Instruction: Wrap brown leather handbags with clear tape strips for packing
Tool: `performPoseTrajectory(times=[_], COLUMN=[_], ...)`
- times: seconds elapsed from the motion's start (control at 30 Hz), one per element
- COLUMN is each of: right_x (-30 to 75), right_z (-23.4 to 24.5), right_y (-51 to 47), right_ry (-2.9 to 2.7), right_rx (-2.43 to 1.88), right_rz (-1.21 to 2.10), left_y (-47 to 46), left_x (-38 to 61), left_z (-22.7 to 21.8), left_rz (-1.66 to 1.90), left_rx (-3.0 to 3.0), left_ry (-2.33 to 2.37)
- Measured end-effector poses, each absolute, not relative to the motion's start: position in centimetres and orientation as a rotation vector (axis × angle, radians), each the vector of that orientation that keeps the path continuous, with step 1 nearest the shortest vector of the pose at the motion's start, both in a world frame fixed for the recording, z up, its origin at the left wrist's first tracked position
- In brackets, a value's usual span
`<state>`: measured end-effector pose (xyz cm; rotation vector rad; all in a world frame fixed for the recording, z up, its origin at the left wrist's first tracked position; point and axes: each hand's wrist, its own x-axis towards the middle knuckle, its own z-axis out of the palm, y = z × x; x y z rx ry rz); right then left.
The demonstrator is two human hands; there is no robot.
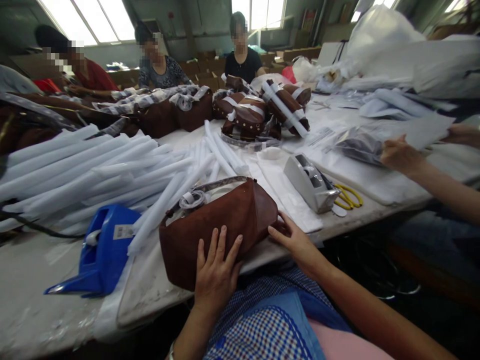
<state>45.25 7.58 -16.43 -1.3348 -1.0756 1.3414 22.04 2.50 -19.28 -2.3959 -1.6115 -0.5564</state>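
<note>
A brown handbag [225, 212] lies at the table's near edge in front of me, its wrapped strap and a roll of clear wrapping [192, 199] along its top. My left hand [217, 270] rests flat on the bag's near side with the fingers spread. At the bag's right end, my right hand [296, 242] grips the corner between thumb and fingers; some fingertips are hidden. Left of the bag stands a blue tape dispenser [107, 250]. A grey tape dispenser [311, 182] sits beyond my right hand, beside yellow-handled scissors [348, 196].
Rolled white paper tubes [86, 170] are heaped at left. Farther back stand more brown bags [247, 115], partly wrapped. At right, a co-worker's hand [401, 155] holds a plastic-wrapped dark item [358, 145]. Several people work across the table [150, 295]; white sheets lie at right.
</note>
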Motion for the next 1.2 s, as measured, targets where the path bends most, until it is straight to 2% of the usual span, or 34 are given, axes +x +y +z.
performPoseTrajectory(times=[0.1,0.17,0.3,0.4,0.8,0.93,1.03,1.1,1.2], right_x=[44.6,44.8,45.8,45.7,42.5,43.6,47.1,49.7,51.3], right_z=[-16.0,-15.6,-14.7,-14.0,-13.3,-13.8,-14.0,-13.4,-11.4], right_y=[7.6,7.8,8.1,8.0,7.6,7.9,9.7,11.8,15.5], right_ry=[-0.650,-0.561,-0.863,-1.075,-0.811,-0.904,-1.259,-1.726,-2.118], right_rx=[-1.231,-1.193,-1.185,-1.210,-1.100,-1.131,-1.332,-1.489,-1.542], right_rz=[1.506,1.578,1.778,1.698,1.687,1.753,1.848,1.697,1.050], left_y=[2.5,2.5,2.2,2.0,2.2,2.3,2.4,2.5,2.6], left_x=[22.0,21.8,21.0,20.6,20.4,20.2,20.6,20.9,21.3], left_z=[-18.9,-18.5,-18.0,-18.1,-18.9,-19.6,-20.3,-20.8,-21.3], left_rz=[-0.576,-0.584,-0.587,-0.605,-0.552,-0.589,-0.581,-0.568,-0.576], left_rx=[-2.396,-2.400,-2.424,-2.430,-2.269,-2.164,-2.118,-2.096,-2.057], left_ry=[-1.627,-1.640,-1.644,-1.656,-1.603,-1.494,-1.460,-1.435,-1.408])
